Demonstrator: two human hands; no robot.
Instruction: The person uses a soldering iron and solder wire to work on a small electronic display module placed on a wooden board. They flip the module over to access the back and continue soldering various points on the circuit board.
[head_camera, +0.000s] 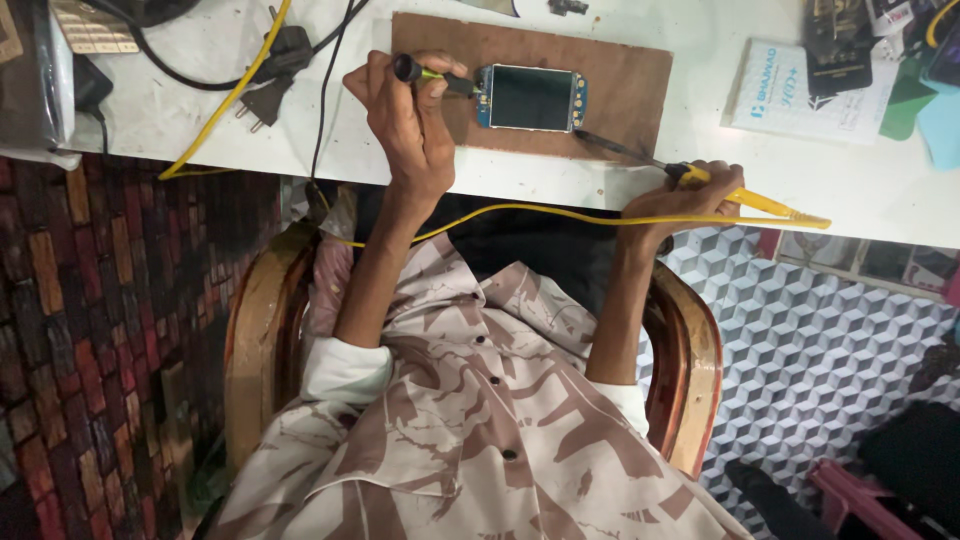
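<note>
Circuit module (531, 98) on board (630, 85), board on table (860, 185), booklet (790, 92) right

The person wears a short-sleeved button-up shirt (470, 440), beige with brown branch-like streaks. Small dark buttons run down its front. White cuffs edge both sleeves, perhaps an undershirt. Below the shirt, dark trousers (540, 250). Both hands are bare.

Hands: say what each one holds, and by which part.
The left hand grips a black-and-yellow tool by its handle. The right hand holds a yellow probe by its yellow grip, near the front.
</note>
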